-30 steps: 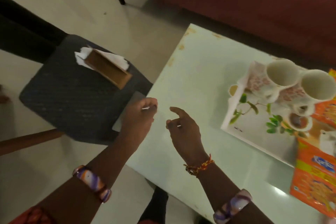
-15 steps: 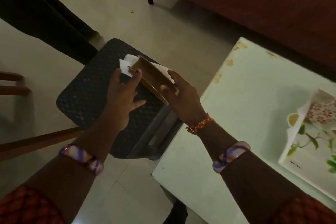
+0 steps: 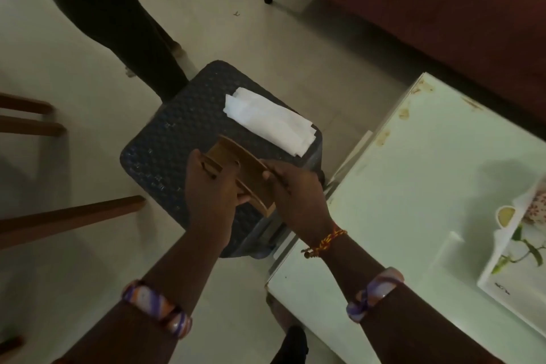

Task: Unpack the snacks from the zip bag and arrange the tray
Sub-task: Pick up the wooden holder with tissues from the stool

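Both my hands hold a brown wooden napkin holder [image 3: 246, 170] just above a dark woven stool [image 3: 174, 139]. My left hand [image 3: 211, 186] grips its near left end and my right hand [image 3: 292, 186] grips its right side. A stack of white paper napkins [image 3: 270, 121] lies loose on the stool's far right part, apart from the holder. The white floral tray [image 3: 511, 251] shows only partly at the right edge, on the pale table [image 3: 413, 186]. No zip bag or snacks appear in view.
A dark red sofa [image 3: 428, 9] runs along the top right behind the table. Another person's dark trouser leg [image 3: 124, 23] stands left of the stool. Wooden chair legs [image 3: 74, 213] reach in from the left over the pale floor.
My hands went from the table's left edge over to the stool, took hold of the wooden holder and lifted it toward me off the napkins, which stay on the stool. The view swung left.
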### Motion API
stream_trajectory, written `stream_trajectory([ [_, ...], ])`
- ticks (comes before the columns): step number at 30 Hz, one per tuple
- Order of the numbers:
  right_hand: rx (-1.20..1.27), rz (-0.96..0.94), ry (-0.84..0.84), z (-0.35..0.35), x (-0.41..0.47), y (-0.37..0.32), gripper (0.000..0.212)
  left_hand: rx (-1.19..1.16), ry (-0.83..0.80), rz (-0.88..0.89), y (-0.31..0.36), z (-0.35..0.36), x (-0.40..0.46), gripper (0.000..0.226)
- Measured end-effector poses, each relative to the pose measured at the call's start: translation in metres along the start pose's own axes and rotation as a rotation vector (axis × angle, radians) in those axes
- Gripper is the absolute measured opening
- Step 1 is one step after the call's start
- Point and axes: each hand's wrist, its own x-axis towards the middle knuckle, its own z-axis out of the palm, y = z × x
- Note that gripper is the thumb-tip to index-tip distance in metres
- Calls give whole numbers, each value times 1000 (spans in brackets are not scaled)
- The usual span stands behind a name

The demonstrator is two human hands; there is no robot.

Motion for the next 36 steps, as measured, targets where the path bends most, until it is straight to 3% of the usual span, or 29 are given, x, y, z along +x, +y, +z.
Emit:
stream_trajectory([
  [3,126,19,-53,-3,5,-7,29,7,16,-42,-5,-5,4,66],
  [5,143,48,65,-9,14,-11,34,17,19,-22,-6,-7,6,67],
  [7,-49,116,201,-17,34,-9,47,71,43,16,-8,-9,8,66],
  [10,-338,270,158,-28,64,-3,71,161,79,64,-10,-15,9,64],
  [13,-658,219,70,-26,74,3,78,174,77,85,-10,-21,8,60],
  [15,-737,156,86,-22,74,5,72,172,69,88,-10,-23,7,57],
  [18,-604,144,104,-22,72,8,52,171,84,77,-8,-25,8,54],
  [20,-322,211,101,-25,66,6,35,188,96,96,-5,-25,10,54],
  [22,-19,261,132,-28,58,-1,28,209,108,121,-1,-24,11,53],
  [24,97,201,237,-29,44,-10,28,220,112,133,4,-21,11,53],
  [26,123,70,297,-30,27,-21,27,197,111,124,9,-19,10,49],
  [29,124,-114,262,-24,3,-32,24,94,92,146,12,-18,10,16],
  [31,31,-241,225,-14,-5,-29,24,42,74,159,12,-18,10,20],
  [34,-137,-252,152,0,-7,-23,29,-19,91,59,9,-20,15,44],
  [36,-231,-269,170,5,-6,-19,29,-32,120,-6,7,-20,20,47],
])
